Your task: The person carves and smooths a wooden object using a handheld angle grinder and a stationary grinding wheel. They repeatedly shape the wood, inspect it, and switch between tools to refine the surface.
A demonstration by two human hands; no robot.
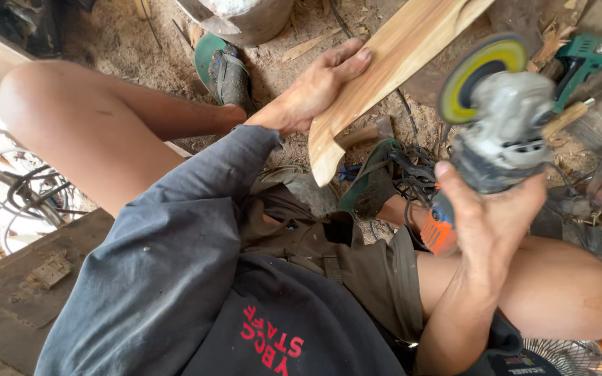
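The left hand [318, 85] lies flat, fingers stretched, along one pale carved wooden piece [384, 66], steadying its edge rather than gripping round it. The right hand [490, 217] is closed around the body of one grey angle grinder [499, 129], whose yellow-green disc [479, 75] stands just right of the wood, apart from it. Below the left hand, two green sandals [223, 69] rest on sawdust. Beyond the right hand lies one green power tool [583, 57].

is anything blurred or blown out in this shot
Head view: the angle grinder in the right hand is smeared by motion blur, the left hand on the wooden board stays sharp, and daylight at the left edge is overexposed.
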